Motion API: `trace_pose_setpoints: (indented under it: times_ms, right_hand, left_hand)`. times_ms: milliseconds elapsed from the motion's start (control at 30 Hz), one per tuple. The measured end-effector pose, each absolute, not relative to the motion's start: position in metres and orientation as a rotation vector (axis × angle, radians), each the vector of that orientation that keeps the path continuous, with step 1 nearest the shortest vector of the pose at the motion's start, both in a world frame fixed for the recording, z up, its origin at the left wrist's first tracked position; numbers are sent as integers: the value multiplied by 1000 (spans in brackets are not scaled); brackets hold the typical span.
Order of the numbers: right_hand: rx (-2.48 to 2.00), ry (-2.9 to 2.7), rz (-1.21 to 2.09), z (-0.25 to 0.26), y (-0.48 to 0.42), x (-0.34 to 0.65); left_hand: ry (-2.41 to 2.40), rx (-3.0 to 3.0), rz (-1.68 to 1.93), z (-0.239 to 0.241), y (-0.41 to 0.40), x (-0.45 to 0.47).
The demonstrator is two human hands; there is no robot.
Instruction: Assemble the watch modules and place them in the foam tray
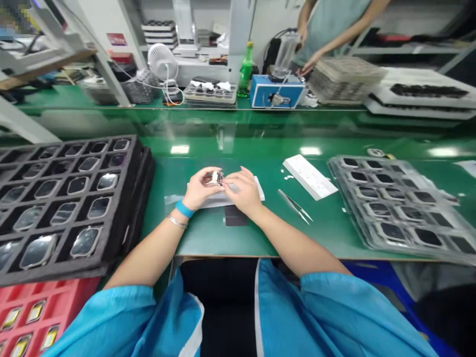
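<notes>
Above the middle of the green bench, my left hand grips a small pale part with dark details between thumb and fingers. My right hand meets it from the other side, its fingertips closed at the part's edge. The part is too small and too covered by fingers to name exactly. Beneath both hands lies a white sheet or pad, partly hidden. A dark flat piece lies just in front of it. Tweezers rest to the right of my right hand, beside a white block with small specks on it.
A black foam tray of watch-like units stands at left, above a red tray. Clear plastic trays with similar units lie at right. Behind are a fan, a green bottle, a blue box and another person's hands.
</notes>
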State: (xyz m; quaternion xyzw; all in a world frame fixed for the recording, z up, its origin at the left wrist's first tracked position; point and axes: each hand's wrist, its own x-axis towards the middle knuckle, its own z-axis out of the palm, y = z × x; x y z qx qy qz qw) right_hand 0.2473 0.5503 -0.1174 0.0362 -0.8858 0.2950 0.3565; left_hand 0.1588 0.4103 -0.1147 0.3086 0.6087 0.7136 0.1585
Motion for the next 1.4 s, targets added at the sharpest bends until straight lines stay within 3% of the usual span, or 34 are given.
trace_pose_setpoints:
  times_ms: [267,567,667,800,933,1033,1167,1400]
  right_hand:
    - [86,-2342,590,-99,569,244]
    - [-1250,-2295,441,-52,709,296]
    - [-1061,-2052,642,-54,711,295]
    - [-616,-1983,1039,-68,648,264]
    - [-160,-1871,1900,-90,568,242]
    - [-195,-1709,2179,-102,541,241]
    - [-252,-1616,2283,-108,540,241]
    - [-283,-1709,2063,-116,537,235]
  left_hand:
    - [1572,727,2122,-117,410,157]
    - [1284,568,2076,-114,401,151]
    - [1251,584,2075,-115,401,152]
    - [1227,600,2066,-114,402,156]
    - [1218,582,2065,-114,403,158]
    - [1232,568,2078,-113,404,158]
    - [1183,519,2110,-110,407,162]
    - [1180,478,2162,-109,411,167]
